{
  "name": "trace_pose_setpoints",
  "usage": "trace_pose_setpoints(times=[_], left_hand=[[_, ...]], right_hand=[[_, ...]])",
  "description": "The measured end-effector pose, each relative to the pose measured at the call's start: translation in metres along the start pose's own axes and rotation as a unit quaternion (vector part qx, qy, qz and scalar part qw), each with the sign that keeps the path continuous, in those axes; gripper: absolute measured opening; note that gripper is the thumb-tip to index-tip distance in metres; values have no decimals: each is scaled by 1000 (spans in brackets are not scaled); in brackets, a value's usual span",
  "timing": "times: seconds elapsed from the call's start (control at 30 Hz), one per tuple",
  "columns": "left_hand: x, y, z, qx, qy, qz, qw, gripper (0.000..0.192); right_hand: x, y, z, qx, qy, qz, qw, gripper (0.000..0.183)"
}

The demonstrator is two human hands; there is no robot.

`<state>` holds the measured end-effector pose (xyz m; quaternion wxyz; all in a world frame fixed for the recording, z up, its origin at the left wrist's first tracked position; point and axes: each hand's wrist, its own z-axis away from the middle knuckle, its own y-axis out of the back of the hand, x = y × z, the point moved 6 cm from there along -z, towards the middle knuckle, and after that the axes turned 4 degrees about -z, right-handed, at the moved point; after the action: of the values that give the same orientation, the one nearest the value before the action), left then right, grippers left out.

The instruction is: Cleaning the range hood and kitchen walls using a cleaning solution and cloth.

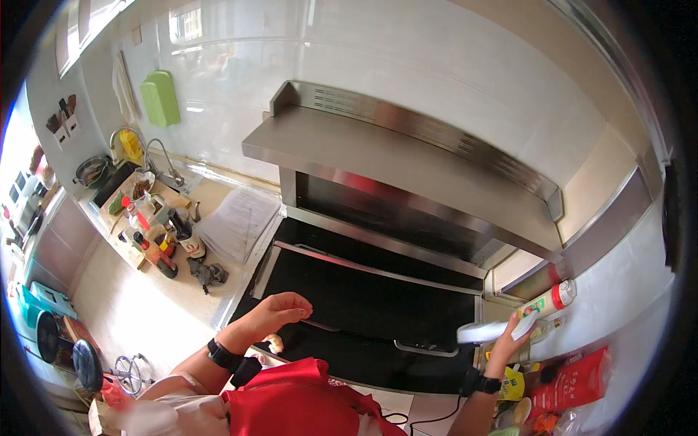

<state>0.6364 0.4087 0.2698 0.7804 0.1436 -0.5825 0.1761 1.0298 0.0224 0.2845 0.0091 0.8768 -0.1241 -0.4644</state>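
Note:
My left hand [281, 312] is raised in front of the black glass-fronted range [365, 300], with its fingers curled in towards the thumb. Nothing shows between those fingers. On the far right, my right hand [510, 340] grips a white, shallow object [482, 332], perhaps a plate or lid seen edge-on. Just beyond that hand is a seasoning bottle [548, 300] with a red and white cap. A clear bottle [542, 329] lies partly hidden behind my fingers. Both wrists wear black bands.
A stainless steel range hood [392, 163] juts out above the range. Sauce bottles [188, 240], a crumpled dark bag [208, 273] and papers [240, 223] occupy the left counter, before the sink taps [163, 161]. Food packets, including a red bag [570, 381], crowd the lower right.

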Motion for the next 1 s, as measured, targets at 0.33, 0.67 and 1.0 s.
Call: trace_pose_setpoints(times=[0.33,0.67,1.0], left_hand=[[-73,174,47,6,-18,36,999,23],[-114,327,160,145,-10,105,984,21],[-96,362,244,217,-48,112,969,20]], right_hand=[[-165,-129,211,-183,-33,-118,975,21],[-291,-279,336,-265,-36,-241,933,30],[-331,-362,386,-345,-11,-266,900,23]])
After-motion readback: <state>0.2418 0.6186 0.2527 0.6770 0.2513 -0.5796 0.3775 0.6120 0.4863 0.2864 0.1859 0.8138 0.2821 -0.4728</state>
